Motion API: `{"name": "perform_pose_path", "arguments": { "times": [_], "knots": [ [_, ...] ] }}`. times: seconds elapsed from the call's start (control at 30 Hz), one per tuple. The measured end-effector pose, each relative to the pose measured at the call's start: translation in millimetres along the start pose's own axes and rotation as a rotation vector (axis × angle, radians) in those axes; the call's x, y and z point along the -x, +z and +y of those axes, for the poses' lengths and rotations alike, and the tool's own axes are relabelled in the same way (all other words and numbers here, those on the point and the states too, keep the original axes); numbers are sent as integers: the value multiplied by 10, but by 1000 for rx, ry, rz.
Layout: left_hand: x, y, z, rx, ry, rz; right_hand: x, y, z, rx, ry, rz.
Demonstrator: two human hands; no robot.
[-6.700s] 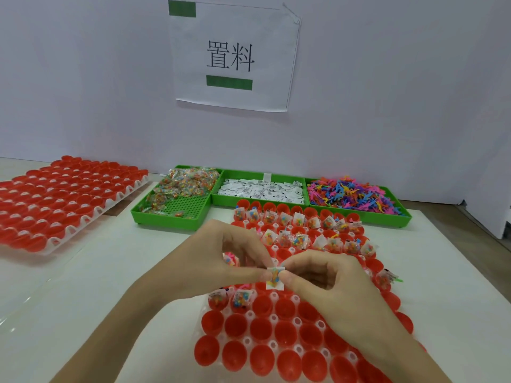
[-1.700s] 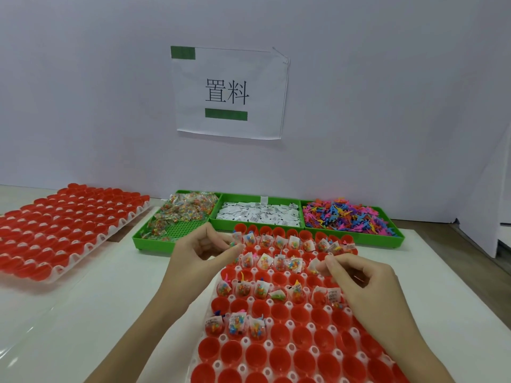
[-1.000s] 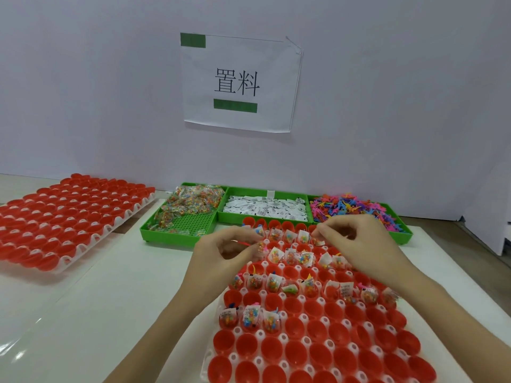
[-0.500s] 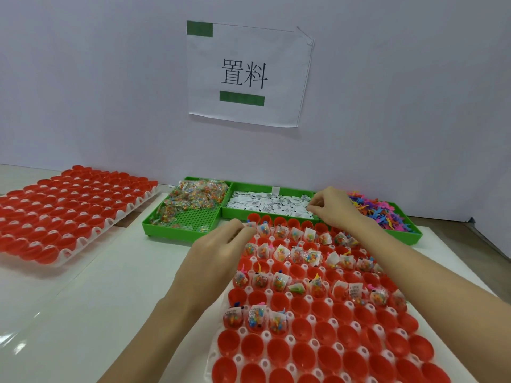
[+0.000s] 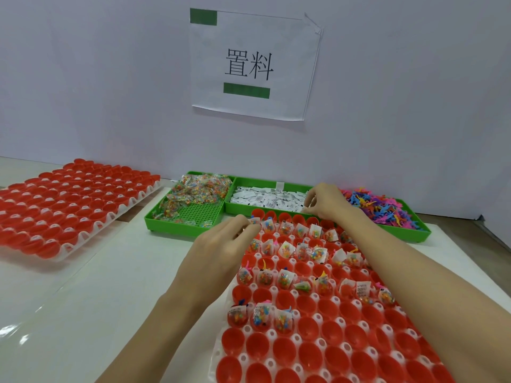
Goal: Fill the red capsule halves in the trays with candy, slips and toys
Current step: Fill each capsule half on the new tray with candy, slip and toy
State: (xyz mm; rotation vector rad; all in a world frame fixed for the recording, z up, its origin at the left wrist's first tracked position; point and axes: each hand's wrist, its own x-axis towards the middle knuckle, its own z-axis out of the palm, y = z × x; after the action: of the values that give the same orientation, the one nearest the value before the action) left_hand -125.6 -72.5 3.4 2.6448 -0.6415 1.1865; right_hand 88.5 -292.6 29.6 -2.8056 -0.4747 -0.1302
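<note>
Nearest the camera, the red capsule halves point(image 5: 309, 352) in the white tray point(image 5: 243, 357) are sitting open side up and holding nothing, waiting their turn. Further up the same tray, three halves in one row and most of the rows beyond are carrying small candy packets, with bits of coloured toy poking out here and there, so the filling appears to be working from the far edge toward the person.

The left hand point(image 5: 221, 250) is resting at the tray's left edge, its fingers curled toward the far-left capsules; it seems to be tucking or pinching a small packet there, though what it is gripping cannot be told for certain. The right hand point(image 5: 326, 201) is reaching past the tray's far edge, with fingers bent and pinching down at the white paper slips point(image 5: 265, 199) in the middle green bin point(image 5: 229, 208), likely picking slips for the capsules that lack them.

The bins are lying side by side just beyond the tray, probably so each item is one short reach away: candy packets point(image 5: 199, 189) on the left, slips in the middle, coloured toys point(image 5: 378, 205) on the right. Well to the left on the table point(image 5: 83, 299), a second tray point(image 5: 72, 208) of red halves is lying unfilled. On the wall behind, a paper sign point(image 5: 254, 64) is hanging.
</note>
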Motion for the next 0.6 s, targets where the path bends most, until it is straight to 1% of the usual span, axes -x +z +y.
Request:
{"name": "perform_pose_path", "arguments": {
  "times": [0.27, 0.6],
  "knots": [
    [16, 18, 1, 1, -26, -21, -3, -13, 61, -117, 15, 26],
    [22, 22, 12, 20, -59, -25, 62, 8, 134, -128, -6, 95]
  ]
}}
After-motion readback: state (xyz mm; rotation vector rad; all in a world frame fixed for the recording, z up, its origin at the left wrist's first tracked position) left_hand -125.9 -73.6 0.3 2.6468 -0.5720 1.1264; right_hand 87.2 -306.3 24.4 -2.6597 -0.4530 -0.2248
